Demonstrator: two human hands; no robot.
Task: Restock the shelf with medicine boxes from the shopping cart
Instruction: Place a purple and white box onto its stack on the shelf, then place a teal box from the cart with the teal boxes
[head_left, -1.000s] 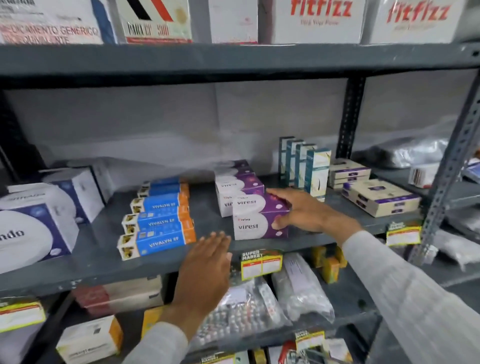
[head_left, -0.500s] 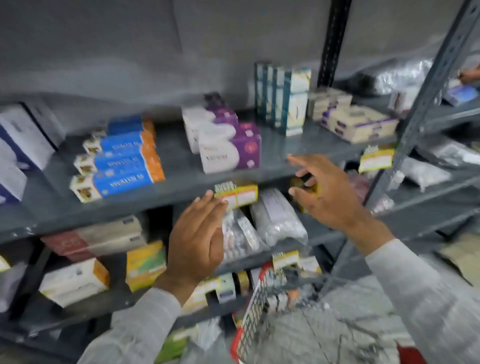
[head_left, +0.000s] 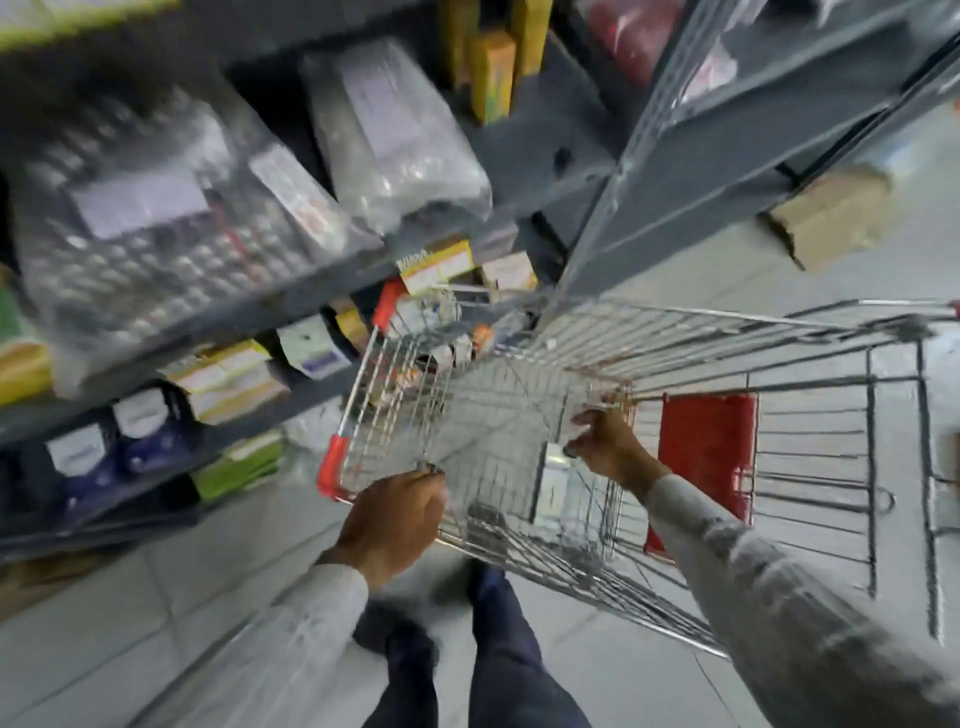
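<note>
Beside the shelf (head_left: 249, 317), we have turned down from the restocked row to the shopping cart (head_left: 519, 415): left hand (head_left: 392, 519) clasps its rim; right hand (head_left: 608, 441) apparently closes on a medicine box (head_left: 558, 478).

Left hand (head_left: 392, 522): knuckles up, fingers curled closed over a wire rim, forearm running back toward 7 o'clock. Right hand (head_left: 608, 441): reached forward and down toward 11 o'clock, fingers bent; whether they gripped anything was lost to blur. Both sleeves pale, both arms extended.
</note>
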